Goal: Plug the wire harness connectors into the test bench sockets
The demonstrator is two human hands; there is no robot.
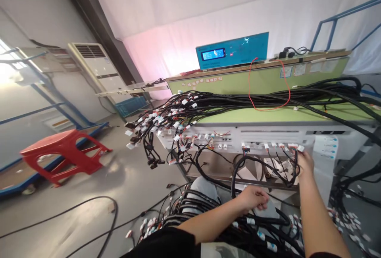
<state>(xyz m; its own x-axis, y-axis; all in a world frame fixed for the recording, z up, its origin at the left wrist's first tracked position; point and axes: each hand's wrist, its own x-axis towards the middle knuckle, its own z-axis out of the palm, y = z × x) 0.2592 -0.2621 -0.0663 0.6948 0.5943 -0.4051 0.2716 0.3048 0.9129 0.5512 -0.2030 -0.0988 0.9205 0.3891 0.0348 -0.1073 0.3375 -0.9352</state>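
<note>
My right hand (305, 162) is at the right end of the row of sockets on the white test panel (274, 135). Its fingers are closed on a white connector (300, 148) at the panel's face; whether it is fully seated I cannot tell. Several thin black wires (279, 166) hang from plugs to its left. My left hand (253, 199) is held above my lap, its fingers curled together with nothing visible in them. Below it, a thick bundle of black wiring harness (196, 202) with white connectors lies across my legs.
More black harnesses (226, 101) lie along the green bench top (232, 117), their white connectors (166, 119) hanging over its left end. A blue display panel (235, 51) stands behind. To the left are a red stool (65, 147) and a cable (113, 210) on the floor.
</note>
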